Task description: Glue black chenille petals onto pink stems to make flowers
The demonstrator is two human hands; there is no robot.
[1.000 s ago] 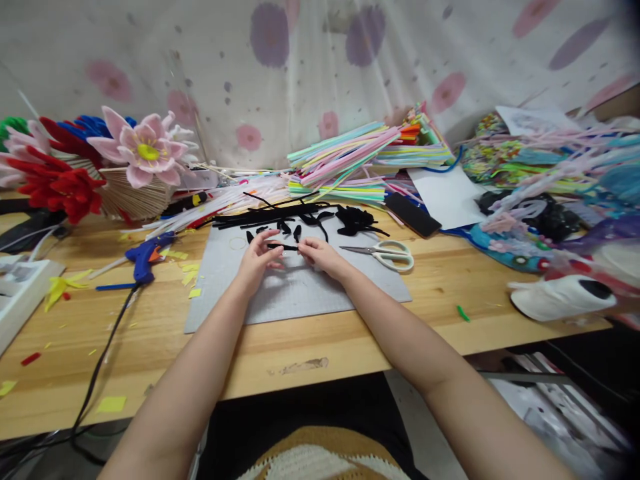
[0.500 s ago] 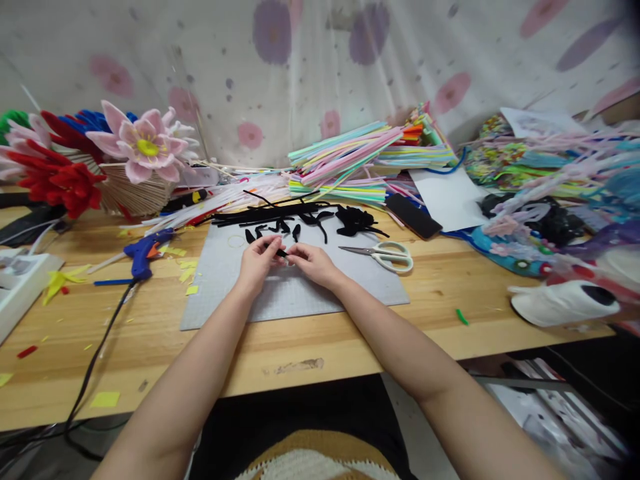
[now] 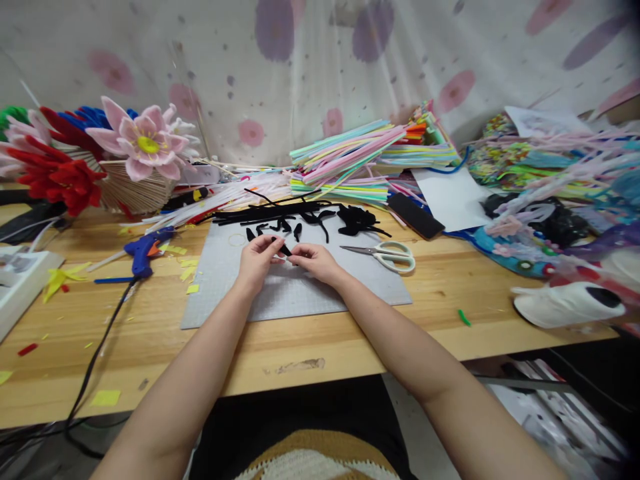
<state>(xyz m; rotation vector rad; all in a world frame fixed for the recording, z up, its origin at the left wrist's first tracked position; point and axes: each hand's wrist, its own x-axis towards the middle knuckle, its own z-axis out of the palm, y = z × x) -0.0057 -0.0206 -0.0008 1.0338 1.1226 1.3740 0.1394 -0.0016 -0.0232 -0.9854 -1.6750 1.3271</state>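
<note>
Between my two hands is a short piece of black pipe cleaner (image 3: 284,249). My left hand (image 3: 259,260) pinches its upper left end, and my right hand (image 3: 315,261) closes on its lower right end. Both hands are held over the grey cutting mat (image 3: 295,293). Behind them on the mat lie several small bent black pieces (image 3: 298,231), a row of straight black pipe cleaners (image 3: 260,215) and a black fuzzy shape (image 3: 356,220). Scissors (image 3: 390,256) with pale handles rest right of my right hand, their blades pointing left.
At left are a blue glue gun (image 3: 145,252) with its cord, yellow scraps and fuzzy flowers (image 3: 145,143). Bundles of coloured pipe cleaners (image 3: 350,157) lie at the back. A dark phone (image 3: 416,216), white paper (image 3: 450,197) and a white object (image 3: 565,305) are at right.
The black piece between my fingers now tilts more steeply and shows more of its length. Both hands stay in nearly the same place, and the view has shifted slightly.
</note>
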